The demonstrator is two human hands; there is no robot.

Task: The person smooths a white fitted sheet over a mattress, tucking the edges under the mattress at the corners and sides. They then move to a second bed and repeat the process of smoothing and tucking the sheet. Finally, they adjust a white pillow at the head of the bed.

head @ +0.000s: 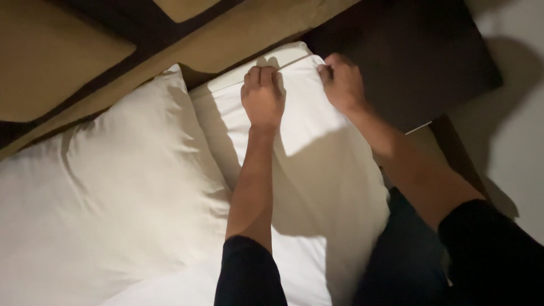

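My left hand (262,97) and right hand (341,83) have the fingers clamped on the top edge of the pillow (317,164) at the bed's head corner, beside the nightstand (408,56); it seems soft and light, best taken by this edge.

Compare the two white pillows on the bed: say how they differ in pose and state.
The right pillow is gripped along its top edge by the left hand and the right hand; the left pillow lies untouched. The right pillow sits by the dark nightstand, and the arms' shadows fall across it; the left pillow lies against the tan headboard. Both are white and lie side by side.
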